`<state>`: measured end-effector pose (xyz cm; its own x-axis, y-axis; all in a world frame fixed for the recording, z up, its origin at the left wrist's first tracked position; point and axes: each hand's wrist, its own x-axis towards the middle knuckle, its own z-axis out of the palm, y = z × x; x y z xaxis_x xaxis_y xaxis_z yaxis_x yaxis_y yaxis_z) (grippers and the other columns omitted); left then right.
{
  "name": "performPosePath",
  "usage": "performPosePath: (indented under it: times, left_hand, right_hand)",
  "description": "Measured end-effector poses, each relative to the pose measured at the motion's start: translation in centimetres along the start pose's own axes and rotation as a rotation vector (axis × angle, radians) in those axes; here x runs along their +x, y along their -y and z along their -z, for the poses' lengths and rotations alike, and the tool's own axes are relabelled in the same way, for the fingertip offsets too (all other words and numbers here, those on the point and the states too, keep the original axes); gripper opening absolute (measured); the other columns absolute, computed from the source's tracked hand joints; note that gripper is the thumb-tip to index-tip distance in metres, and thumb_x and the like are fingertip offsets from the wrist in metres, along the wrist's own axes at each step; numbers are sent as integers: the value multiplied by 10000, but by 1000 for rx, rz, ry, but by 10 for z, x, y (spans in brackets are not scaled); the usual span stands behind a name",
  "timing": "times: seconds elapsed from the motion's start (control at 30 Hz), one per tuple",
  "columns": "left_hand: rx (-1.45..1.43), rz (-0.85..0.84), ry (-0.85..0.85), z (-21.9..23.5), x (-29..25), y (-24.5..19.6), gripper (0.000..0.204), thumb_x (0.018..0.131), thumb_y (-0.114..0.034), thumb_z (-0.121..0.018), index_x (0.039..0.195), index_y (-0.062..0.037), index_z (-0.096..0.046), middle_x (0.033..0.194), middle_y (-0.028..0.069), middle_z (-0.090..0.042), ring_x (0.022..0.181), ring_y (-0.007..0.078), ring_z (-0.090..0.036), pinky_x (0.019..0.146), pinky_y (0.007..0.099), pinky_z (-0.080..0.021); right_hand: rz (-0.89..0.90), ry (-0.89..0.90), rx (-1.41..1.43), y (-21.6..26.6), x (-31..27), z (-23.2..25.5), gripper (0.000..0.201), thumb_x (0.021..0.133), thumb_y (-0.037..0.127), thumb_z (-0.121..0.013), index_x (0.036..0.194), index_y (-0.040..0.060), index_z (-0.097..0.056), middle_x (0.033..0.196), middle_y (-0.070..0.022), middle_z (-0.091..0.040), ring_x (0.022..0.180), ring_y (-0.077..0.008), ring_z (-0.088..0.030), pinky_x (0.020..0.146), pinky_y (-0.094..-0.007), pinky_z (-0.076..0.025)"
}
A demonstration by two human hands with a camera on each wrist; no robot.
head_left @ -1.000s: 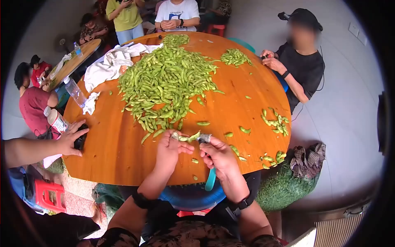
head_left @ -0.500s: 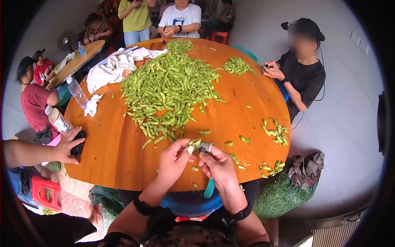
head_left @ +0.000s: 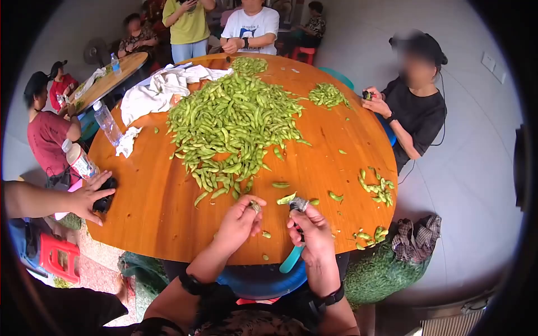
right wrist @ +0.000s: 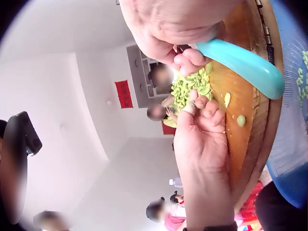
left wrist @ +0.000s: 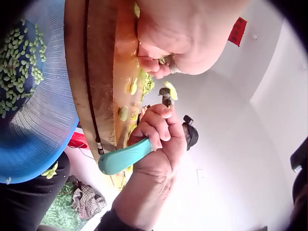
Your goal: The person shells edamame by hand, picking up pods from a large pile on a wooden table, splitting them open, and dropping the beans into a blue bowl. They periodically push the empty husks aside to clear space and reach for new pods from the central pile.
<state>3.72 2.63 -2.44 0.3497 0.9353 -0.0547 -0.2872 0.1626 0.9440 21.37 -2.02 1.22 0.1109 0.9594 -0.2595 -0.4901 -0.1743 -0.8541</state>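
Observation:
My right hand [head_left: 315,232] grips a tool by its turquoise handle [head_left: 291,260]; the fingers hide its working end. A dark grey, wrapped-looking tip [left wrist: 165,94] stands above that hand, with a split green soybean pod [head_left: 287,198] against it. To its left, my left hand [head_left: 236,225] is raised over the table edge, thumb and fingers curled together. The left thumb [right wrist: 188,109] wears a pale wrap, and a small greenish piece [left wrist: 162,60] shows between it and the fingertips. Ahead lies a big heap of soybean pods [head_left: 235,123] on the round wooden table [head_left: 162,224].
Below the table edge sits a blue basin [left wrist: 53,120] with shelled beans. Loose pods [head_left: 376,190] lie at the right. At the left are a white cloth [head_left: 151,98], bottles [head_left: 107,123] and another person's hand [head_left: 89,199]. A person in black [head_left: 420,106] sits at the right.
My hands, earlier together at one pod, have moved apart. The pod has split and now stays at the right hand's tip. The left hand has drawn back with its fingers curled.

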Motion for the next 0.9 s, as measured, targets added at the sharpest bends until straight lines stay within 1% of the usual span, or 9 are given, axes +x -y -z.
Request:
performPosePath:
  times: [0.1, 0.27, 0.37, 0.43, 0.47, 0.6, 0.7, 0.83, 0.9]
  left_hand:
    - [90, -81, 5, -13, -4, -6, 145, 976, -85, -446, 1109, -44, -487, 768, 24, -500, 530, 66, -437, 475, 210, -365]
    - [142, 4, 124, -6, -3, -2, 117, 976, -88, -467, 1088, -57, -476, 745, -13, -486, 564, 49, -428, 498, 208, -368]
    - [166, -13, 148, -9, -5, -1, 79, 969, -81, -485, 1046, -60, -488, 714, -35, -470, 575, 36, -410, 510, 203, -362]
    - [216, -32, 185, -9, -4, 1, 62, 966, -75, -492, 1025, -60, -494, 697, -43, -460, 578, 30, -399, 517, 199, -357]
    - [182, -4, 227, -7, -4, 2, 51, 963, -74, -499, 1013, -62, -499, 695, -47, -455, 578, 28, -393, 524, 197, -352]
    - [224, 45, 275, -6, -5, 1, 51, 959, -71, -509, 1009, -73, -503, 701, -52, -456, 582, 23, -393, 528, 198, -337]
    - [121, 18, 267, -8, -7, -5, 55, 952, -62, -518, 1002, -82, -509, 691, -49, -454, 576, 18, -387, 508, 202, -323]
    - [108, 42, 192, -15, -8, -5, 58, 941, -47, -523, 994, -71, -527, 694, -41, -475, 585, 25, -420, 523, 208, -363]
    - [491, -235, 51, -17, -8, 0, 87, 912, -21, -539, 995, -45, -541, 743, 22, -548, 623, 117, -526, 590, 263, -436]
  right_hand:
    - [-14, 26, -42, -2, -3, -5, 105, 905, 78, -593, 1003, 67, -631, 677, -15, -582, 421, -54, -422, 370, -191, -273]
    - [-34, 82, -32, -3, -7, -6, 121, 903, 75, -603, 1021, 67, -628, 691, -9, -578, 412, -41, -403, 366, -186, -260]
    - [45, 39, -177, 3, -8, -4, 159, 890, 70, -628, 1046, 43, -618, 720, 11, -566, 499, -38, -447, 433, -196, -339]
    - [319, 95, -575, 5, -5, -1, 180, 876, 68, -651, 1043, 14, -610, 743, 26, -549, 625, -40, -475, 548, -212, -406]
    - [261, 193, -666, 11, -7, -1, 181, 866, 76, -666, 1021, 2, -608, 746, 33, -552, 725, -45, -484, 647, -217, -428]
    - [314, 235, -759, 10, -6, 5, 129, 866, 76, -664, 960, 4, -612, 725, 38, -548, 674, -33, -468, 601, -212, -422]
    - [79, 184, -576, 11, -11, -2, 98, 858, 69, -666, 907, 7, -608, 686, 46, -527, 629, -23, -439, 562, -209, -408]
    - [281, 143, -684, -9, -4, 4, 79, 848, 68, -664, 869, 12, -612, 656, 54, -503, 606, -15, -412, 531, -208, -390]
    - [333, 118, -711, -11, -3, 3, 73, 846, 66, -661, 870, 14, -616, 653, 59, -497, 615, -13, -409, 534, -207, -390]
